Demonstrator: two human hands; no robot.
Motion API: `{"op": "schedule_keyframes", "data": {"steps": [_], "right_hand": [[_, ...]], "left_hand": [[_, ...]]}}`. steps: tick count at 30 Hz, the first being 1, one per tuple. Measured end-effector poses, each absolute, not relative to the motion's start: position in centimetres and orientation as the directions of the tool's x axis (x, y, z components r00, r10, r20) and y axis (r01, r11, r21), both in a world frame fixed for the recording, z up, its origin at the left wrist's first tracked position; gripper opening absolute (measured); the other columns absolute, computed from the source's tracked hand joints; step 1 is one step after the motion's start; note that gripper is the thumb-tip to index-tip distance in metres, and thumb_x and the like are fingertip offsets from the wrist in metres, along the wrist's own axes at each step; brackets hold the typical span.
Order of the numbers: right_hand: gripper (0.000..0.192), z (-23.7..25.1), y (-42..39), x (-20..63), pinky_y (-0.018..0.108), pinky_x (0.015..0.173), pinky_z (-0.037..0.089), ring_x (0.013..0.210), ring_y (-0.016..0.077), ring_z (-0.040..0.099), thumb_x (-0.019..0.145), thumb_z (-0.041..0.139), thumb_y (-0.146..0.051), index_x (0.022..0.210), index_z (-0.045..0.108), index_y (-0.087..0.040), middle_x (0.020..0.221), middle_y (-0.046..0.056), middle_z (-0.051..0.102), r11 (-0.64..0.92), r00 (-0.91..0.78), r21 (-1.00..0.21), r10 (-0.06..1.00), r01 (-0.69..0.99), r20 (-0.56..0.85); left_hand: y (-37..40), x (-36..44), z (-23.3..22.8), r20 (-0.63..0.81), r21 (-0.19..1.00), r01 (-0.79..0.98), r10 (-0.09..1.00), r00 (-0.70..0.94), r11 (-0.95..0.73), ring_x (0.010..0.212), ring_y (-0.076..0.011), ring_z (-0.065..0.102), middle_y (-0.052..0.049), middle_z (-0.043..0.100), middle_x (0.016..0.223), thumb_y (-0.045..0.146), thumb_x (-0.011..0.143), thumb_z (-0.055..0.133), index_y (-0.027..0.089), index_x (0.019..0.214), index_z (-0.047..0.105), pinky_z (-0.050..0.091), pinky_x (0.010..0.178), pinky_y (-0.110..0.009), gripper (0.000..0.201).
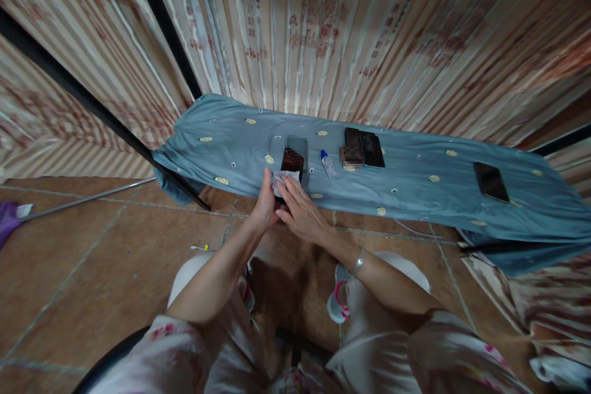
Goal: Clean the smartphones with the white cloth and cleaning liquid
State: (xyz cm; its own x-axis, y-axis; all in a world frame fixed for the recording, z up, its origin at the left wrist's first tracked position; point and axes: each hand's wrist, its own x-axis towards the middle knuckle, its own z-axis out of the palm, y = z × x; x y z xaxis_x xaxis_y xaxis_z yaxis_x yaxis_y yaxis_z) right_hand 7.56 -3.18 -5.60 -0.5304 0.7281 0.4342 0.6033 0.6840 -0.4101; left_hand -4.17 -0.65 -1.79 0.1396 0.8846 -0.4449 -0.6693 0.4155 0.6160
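My left hand (265, 202) grips the near end of a dark, glossy smartphone (294, 161) from its left side, at the front edge of the cloth-covered table. A crumpled whitish wipe (285, 177) lies over the phone's lower part. Fingers of my right hand (302, 208) press the wipe against the phone, and the thumb reaches back toward my left hand. Just to the right of the phone lies a small clear bottle with a blue cap (329, 166), touched by neither hand. The phone's underside and some of my left fingers are hidden.
A blue patterned cloth (240, 148) covers the long narrow table. Dark flat items (372, 149) lie beyond the bottle, partly blurred out. Another dark phone (492, 182) rests at the right. Pleated curtains (318, 24) hang behind, and black poles (161, 18) stand at the left.
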Motion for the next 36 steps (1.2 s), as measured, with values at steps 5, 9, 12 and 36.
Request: {"op": "schedule_keyframes", "data": {"steps": [5,9,12,36], "right_hand": [[0.062,-5.2,-4.1,7.2,0.051,0.120,0.027,0.150,0.0256,0.019,0.100,0.038,-0.041,0.153,0.025,-0.013,0.158,0.016,0.030,0.714,-0.584,-0.370,0.699,0.594,0.413],[0.062,-5.1,-4.3,7.1,0.052,0.120,0.028,0.149,0.0263,0.021,0.099,0.038,-0.044,0.152,0.028,-0.012,0.156,0.017,0.033,0.735,-0.613,-0.338,0.677,0.587,0.407],[0.062,-5.1,-4.1,7.3,0.052,0.120,0.027,0.149,0.0264,0.021,0.099,0.038,-0.044,0.151,0.029,-0.011,0.156,0.017,0.034,0.748,-0.630,-0.315,0.663,0.585,0.405],[0.055,-5.0,-1.5,9.9,0.048,0.120,0.026,0.149,0.0256,0.021,0.099,0.041,-0.032,0.148,0.036,-0.010,0.157,0.016,0.033,0.605,-0.476,-0.328,0.786,0.726,0.395]], "left_hand": [[-0.2,-4.7,-1.0,-0.482,0.558,-0.685,0.855,0.193,0.469,0.083,-0.0233,0.073,-0.010,0.074,0.075,0.062,0.095,0.016,0.011,0.104,0.069,0.057,0.077,-0.034,0.074],[0.2,-5.1,-0.9,-0.444,0.514,-0.729,0.867,0.225,0.452,0.081,-0.0255,0.073,-0.014,0.075,0.080,0.070,0.090,0.017,0.008,0.107,0.069,0.058,0.077,-0.038,0.082],[0.5,-5.5,-1.0,-0.412,0.501,-0.762,0.887,0.208,0.410,0.085,-0.0268,0.073,-0.016,0.075,0.086,0.071,0.089,0.022,0.008,0.113,0.068,0.058,0.082,-0.040,0.081],[-0.3,-4.5,-1.6,-0.455,0.503,-0.743,0.866,0.207,0.442,0.087,-0.0209,0.071,-0.005,0.074,0.081,0.048,0.098,0.034,0.015,0.104,0.068,0.053,0.090,-0.038,0.048]]}}
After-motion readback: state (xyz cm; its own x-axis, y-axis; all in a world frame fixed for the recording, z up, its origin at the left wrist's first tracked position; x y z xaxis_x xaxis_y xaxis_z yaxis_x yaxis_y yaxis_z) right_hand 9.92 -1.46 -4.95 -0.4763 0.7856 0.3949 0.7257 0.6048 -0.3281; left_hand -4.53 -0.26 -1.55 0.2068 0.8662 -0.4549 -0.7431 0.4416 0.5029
